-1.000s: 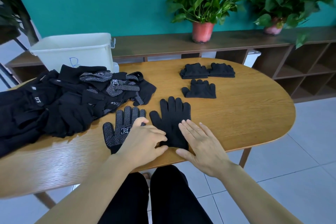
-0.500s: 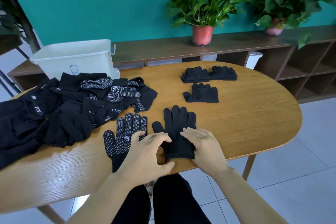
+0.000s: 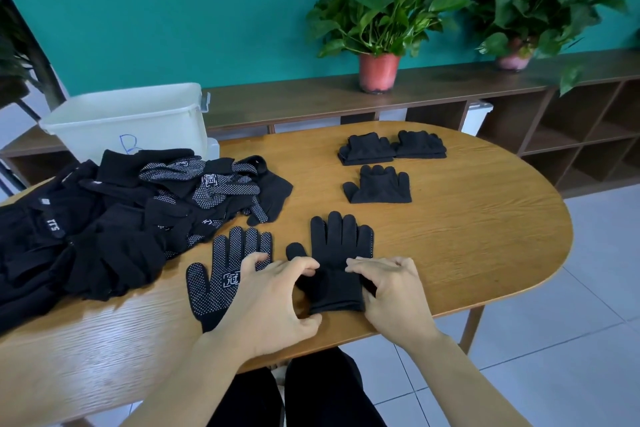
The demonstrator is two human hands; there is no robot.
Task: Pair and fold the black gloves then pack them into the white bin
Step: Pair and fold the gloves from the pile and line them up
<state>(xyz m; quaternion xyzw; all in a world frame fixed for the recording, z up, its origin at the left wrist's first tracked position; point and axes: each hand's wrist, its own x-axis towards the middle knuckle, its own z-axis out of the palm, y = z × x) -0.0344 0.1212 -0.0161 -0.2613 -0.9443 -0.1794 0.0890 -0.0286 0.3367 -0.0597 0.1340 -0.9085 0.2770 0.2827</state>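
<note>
The plain black knit glove point(image 3: 337, 253) is laid flat near the front edge of the oval wooden tabletop point(image 3: 467, 236), fingers aimed at 12 o'clock, and its cuff end is gripped from both sides. The left hand point(image 3: 273, 302) is curled in from 9 o'clock. Its bent fingertips are set against the glove's left edge just below the glove's thumb, its own thumb is tucked by the cuff's lower corner, and bare wood is seen in the gap between. The right hand point(image 3: 391, 295) is clawed over the right edge from 3 o'clock, with fingertips pressed onto the fabric (its thumb is hidden, so the exact pinch cannot be told).

Just beside, at 9 o'clock, a black glove studded with white grip dots point(image 3: 221, 274) is spread flat with a white logo showing, and part of it is covered by the left hand. At 10 o'clock a heap of black gloves point(image 3: 121, 218) is piled, plain and dotted mixed. Past it, at 11 o'clock, the white plastic bin point(image 3: 138, 121) is seen beyond the tabletop's far-left edge, a blue mark scrawled on its side.

At 12 o'clock a folded black glove bundle point(image 3: 379, 185) is set down. Farther on, a second bundle point(image 3: 367, 149) and a third bundle point(image 3: 420, 146) are placed side by side, touching. A dark wooden shelf unit point(image 3: 519, 80) is lined along the teal wall, and two potted plants are carried on it.
</note>
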